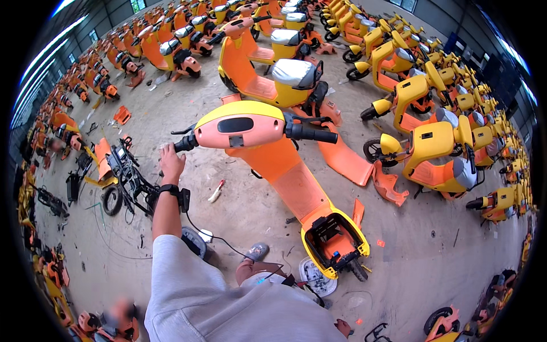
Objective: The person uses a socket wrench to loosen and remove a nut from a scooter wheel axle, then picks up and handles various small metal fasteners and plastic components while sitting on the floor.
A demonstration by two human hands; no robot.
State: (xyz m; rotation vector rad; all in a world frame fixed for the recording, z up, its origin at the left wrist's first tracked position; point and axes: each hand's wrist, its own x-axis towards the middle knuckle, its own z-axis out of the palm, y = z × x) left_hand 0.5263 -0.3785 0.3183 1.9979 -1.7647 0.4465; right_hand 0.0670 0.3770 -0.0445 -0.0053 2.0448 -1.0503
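Observation:
A yellow and orange electric scooter stands in front of me with its seat section off, so its rear body gapes as an open compartment. My left hand is closed on the outer end of its left handlebar grip; a black strap with a small device sits on that wrist. The right handlebar grip is untouched. At the lower edge, beside my body, only a small part of my right hand shows, its fingers mostly hidden.
Left of me lies a stripped black scooter frame with loose cables. Orange body panels rest on the floor beyond the scooter. A white basin-like part is by my feet. Rows of yellow scooters line the right side.

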